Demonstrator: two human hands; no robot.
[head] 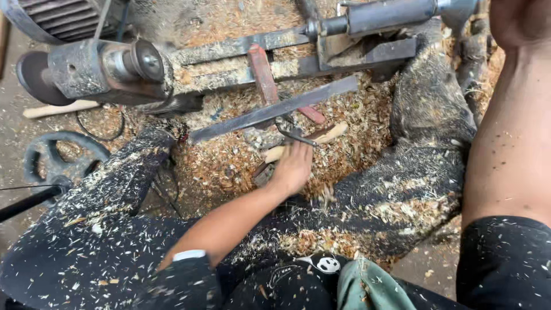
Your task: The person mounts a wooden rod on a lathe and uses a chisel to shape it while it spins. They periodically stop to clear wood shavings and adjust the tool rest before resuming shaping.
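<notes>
L hand (293, 167) on round wood stick (330, 135).

The right hand (519, 20) is cut off by the top edge, so its fingers and whatever it may hold cannot be seen. The left hand (293, 167) covers part of a pale wooden stick (327, 136), and its fingertips are buried among wood shavings (224, 163). The motor (54, 17) at top left is cropped by the frame. A black wheel (57, 158) is partly hidden behind the shaving-covered trouser leg (115, 189).
</notes>
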